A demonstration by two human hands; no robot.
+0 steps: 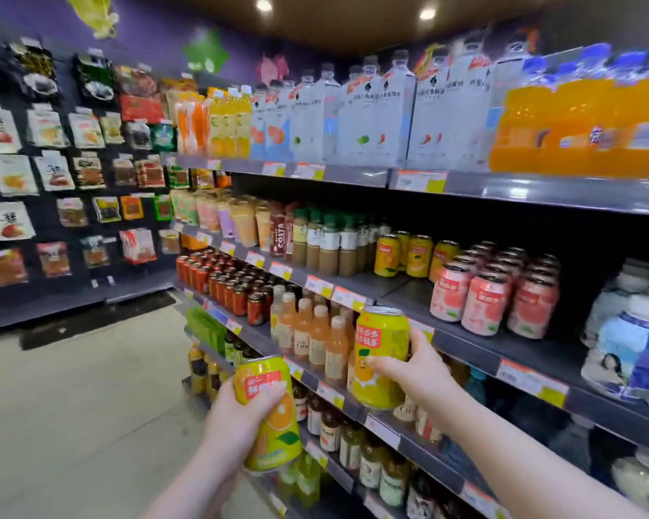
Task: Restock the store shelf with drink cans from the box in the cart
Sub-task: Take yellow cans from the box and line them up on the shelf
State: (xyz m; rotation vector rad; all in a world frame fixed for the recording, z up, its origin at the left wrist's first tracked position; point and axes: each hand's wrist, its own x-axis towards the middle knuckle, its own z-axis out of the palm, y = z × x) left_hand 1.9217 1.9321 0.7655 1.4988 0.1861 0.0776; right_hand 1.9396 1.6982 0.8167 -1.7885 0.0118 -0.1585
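My left hand [237, 413] grips a yellow orange-drink can [268, 413] low in front of the shelving, tilted slightly. My right hand [418, 368] holds a second yellow can [381, 355] upright, raised just in front of the edge of the middle shelf [390, 290]. On that shelf several matching yellow cans [409, 254] stand at the back, with bare shelf in front of them. Pink cans [495, 290] fill the space to their right. The box and the cart are out of view.
Bottled teas [323, 245] stand left of the yellow cans. Large water and orange soda bottles [577, 121] fill the top shelf. Juice bottles [315, 335] and red cans [222, 279] sit on the shelf below. Snack bags [53, 174] hang on the left wall beyond an open floor.
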